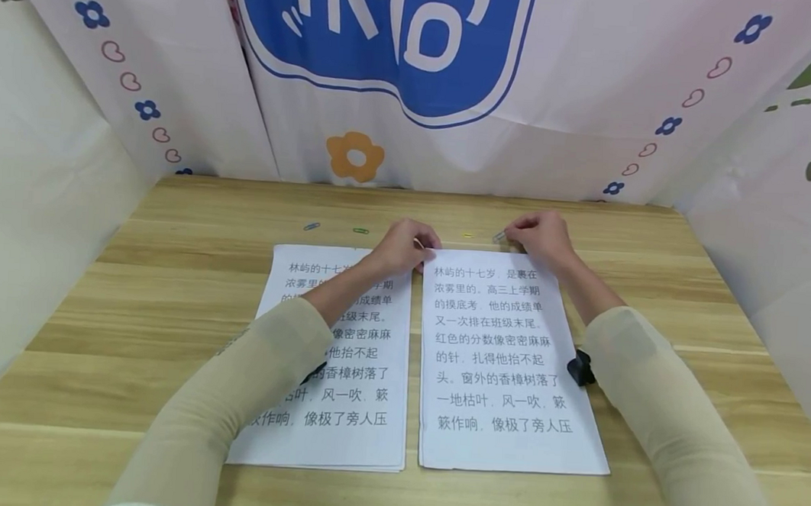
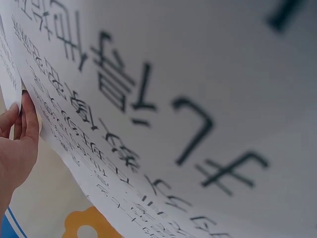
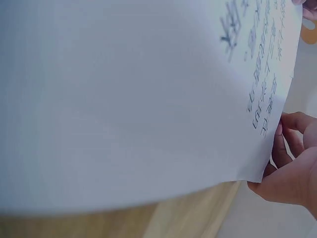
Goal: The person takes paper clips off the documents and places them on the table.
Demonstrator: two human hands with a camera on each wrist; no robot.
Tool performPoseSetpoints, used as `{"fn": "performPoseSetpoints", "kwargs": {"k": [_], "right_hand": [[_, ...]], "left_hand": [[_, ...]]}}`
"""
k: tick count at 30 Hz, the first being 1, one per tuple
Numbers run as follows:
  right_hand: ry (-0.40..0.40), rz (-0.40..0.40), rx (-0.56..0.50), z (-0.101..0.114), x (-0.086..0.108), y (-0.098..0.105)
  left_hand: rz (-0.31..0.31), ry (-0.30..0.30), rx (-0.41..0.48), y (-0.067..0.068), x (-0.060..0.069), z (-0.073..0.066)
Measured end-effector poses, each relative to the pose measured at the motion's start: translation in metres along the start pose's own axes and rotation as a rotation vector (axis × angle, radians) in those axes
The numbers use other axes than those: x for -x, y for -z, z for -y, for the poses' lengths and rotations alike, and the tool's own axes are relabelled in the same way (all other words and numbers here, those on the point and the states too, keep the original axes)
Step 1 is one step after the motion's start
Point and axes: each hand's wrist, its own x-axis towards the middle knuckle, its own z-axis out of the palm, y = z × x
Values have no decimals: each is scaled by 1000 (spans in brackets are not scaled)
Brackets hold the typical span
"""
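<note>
Two stacks of printed white sheets lie side by side, the left stack (image 1: 361, 451) partly under my left forearm and the right stack (image 1: 505, 453) beside it. My left hand (image 1: 406, 245) pinches the top left corner of the right stack between thumb and fingers; the left wrist view also has this hand (image 2: 20, 153) at the paper's edge. Just beyond the top right corner, my right hand (image 1: 545, 236) holds a pale paper clip (image 1: 499, 236) at its fingertips. In the right wrist view, paper hides the clip and part of the right hand (image 3: 292, 171).
Along the back of the wooden table (image 1: 136, 269) lie a blue paper clip (image 1: 312, 226), a green one (image 1: 361, 231) and a yellow one (image 1: 467, 235). A printed cloth (image 1: 580, 79) hangs behind the table. Black wrist gear (image 1: 581, 368) shows beside the right sleeve.
</note>
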Motion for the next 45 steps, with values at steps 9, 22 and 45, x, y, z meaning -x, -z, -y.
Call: {"fn": "performPoseSetpoints", "kwargs": {"k": [9, 22, 45], "right_hand": [[-5, -17, -4, 1, -6, -6], [21, -49, -10, 2, -11, -9], [11, -16, 140, 3, -11, -7]], "left_hand": [[-2, -7, 2, -1, 1, 1], [8, -24, -16, 0, 1, -2], [8, -16, -2, 0, 1, 1]]}}
